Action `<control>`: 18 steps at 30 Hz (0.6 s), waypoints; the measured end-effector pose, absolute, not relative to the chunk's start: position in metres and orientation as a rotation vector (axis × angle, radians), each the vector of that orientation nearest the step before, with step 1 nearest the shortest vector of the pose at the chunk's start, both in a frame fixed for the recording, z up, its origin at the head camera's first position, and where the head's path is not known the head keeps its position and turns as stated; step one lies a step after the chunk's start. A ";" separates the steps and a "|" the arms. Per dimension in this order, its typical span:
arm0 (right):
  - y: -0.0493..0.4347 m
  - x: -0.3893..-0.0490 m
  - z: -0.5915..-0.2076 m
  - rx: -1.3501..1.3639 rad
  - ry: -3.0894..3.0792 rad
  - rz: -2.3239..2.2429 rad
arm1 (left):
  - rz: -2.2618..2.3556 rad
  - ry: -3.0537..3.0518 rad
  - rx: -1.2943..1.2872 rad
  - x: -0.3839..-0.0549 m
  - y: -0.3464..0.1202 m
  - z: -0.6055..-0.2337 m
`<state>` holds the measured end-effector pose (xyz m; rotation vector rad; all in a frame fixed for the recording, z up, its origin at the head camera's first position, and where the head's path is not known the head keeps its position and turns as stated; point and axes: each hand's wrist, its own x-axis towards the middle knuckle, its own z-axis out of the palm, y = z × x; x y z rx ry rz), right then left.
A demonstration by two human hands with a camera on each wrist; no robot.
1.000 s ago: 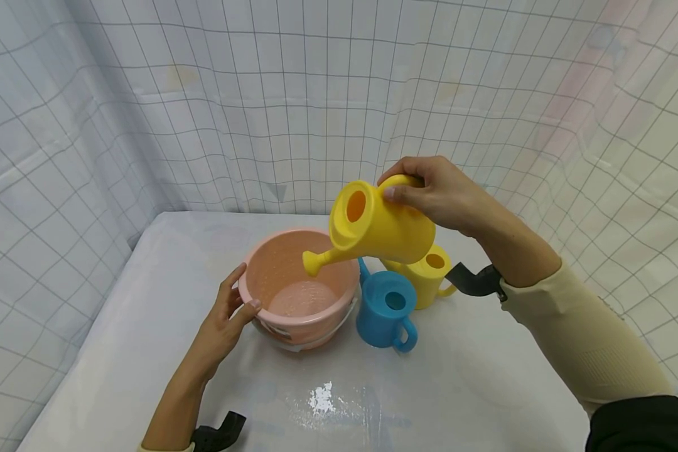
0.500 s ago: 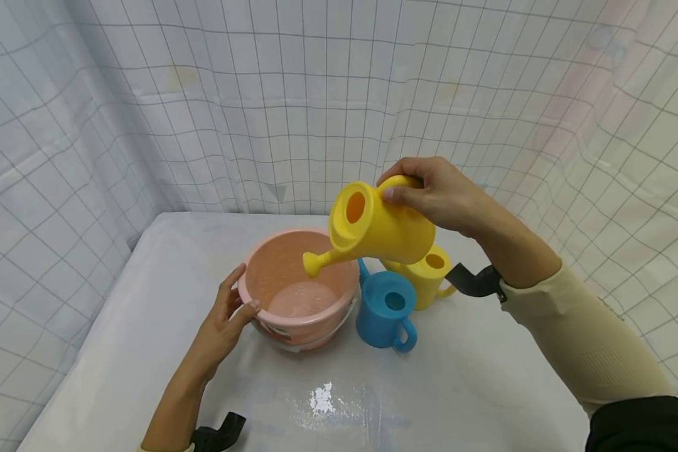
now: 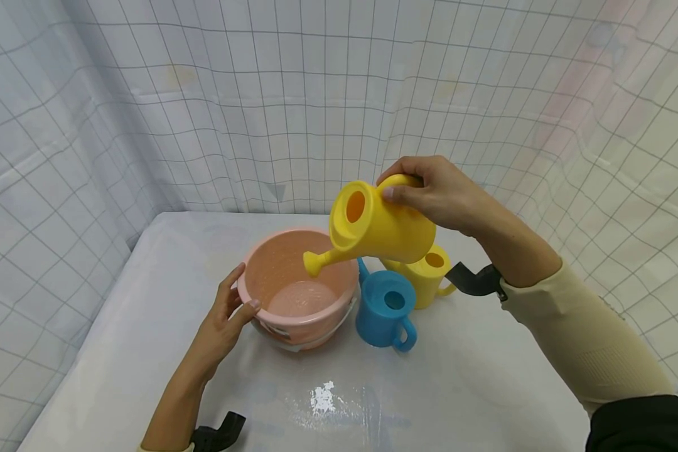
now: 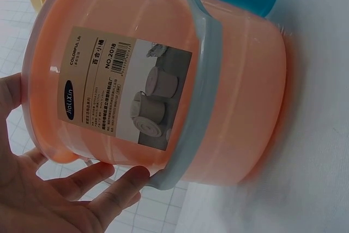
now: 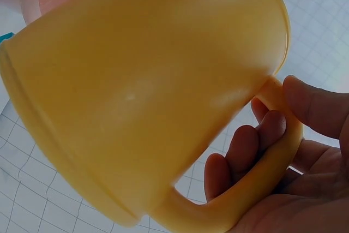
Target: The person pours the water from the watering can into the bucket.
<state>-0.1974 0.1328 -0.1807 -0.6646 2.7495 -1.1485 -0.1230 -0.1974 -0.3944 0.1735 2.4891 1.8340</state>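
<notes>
My right hand [image 3: 437, 191] grips the handle of a yellow watering can [image 3: 395, 229] above the table. In the right wrist view several fingers wrap through the can's handle [image 5: 240, 197]. The can is tilted, its spout pointing down over the mouth of a pink plastic bucket [image 3: 307, 319]. No stream of water shows at the spout. At the bucket's left side my left hand [image 3: 220, 323] holds the rim, the thumb lying on it. The left wrist view has the fingers against the bucket's outer wall, near its grey handle [image 4: 204, 80] and paper label [image 4: 122, 88].
Just right of the bucket a blue watering can [image 3: 381, 314] stands upright. A second yellow watering can [image 3: 426, 279] is behind it, partly hidden. Wet patches [image 3: 322, 398] shine on the white tabletop [image 3: 474, 383]. White grid-patterned curtains [image 3: 316, 113] surround the table.
</notes>
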 end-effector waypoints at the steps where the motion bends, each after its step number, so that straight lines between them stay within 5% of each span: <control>1: 0.133 -0.197 -0.181 -0.668 2.749 -1.149 | 1.834 2.489 0.174 -0.123 -0.197 -0.394; 18: 0.133 -0.196 -0.180 -0.674 2.744 -1.141 | 1.838 2.492 0.196 -0.125 -0.198 -0.396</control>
